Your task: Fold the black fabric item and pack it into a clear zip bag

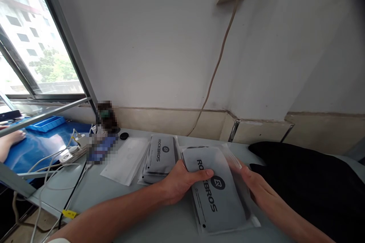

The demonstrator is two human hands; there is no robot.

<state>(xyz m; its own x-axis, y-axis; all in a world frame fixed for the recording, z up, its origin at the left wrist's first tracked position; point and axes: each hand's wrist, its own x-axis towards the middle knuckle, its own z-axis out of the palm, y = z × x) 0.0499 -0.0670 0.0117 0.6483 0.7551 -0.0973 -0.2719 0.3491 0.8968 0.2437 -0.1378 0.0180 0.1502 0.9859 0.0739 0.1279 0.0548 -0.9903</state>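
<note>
A frosted plastic bag (225, 207) with dark "ROCKBROS" lettering and a round logo lies tilted between my two hands, something grey inside it. My left hand (184, 182) grips its left edge, thumb laid across the front near the logo. At the bag's right edge my right hand (251, 182) pinches the clear margin, with some fingers hidden behind the plastic. Left of my hands sits a stack of similar ROCKBROS bags (162, 155). Beside that stack lies a flat, whitish translucent bag (127, 159).
Black cloth (308, 186) covers the table's right side. At left are a power strip (75, 152) with tangled white cables, a round black cap (124, 136) and a metal frame (45, 115). Another person's arm (10, 142) rests on a blue surface beyond, near a blue tray (47, 123). A wall stands behind.
</note>
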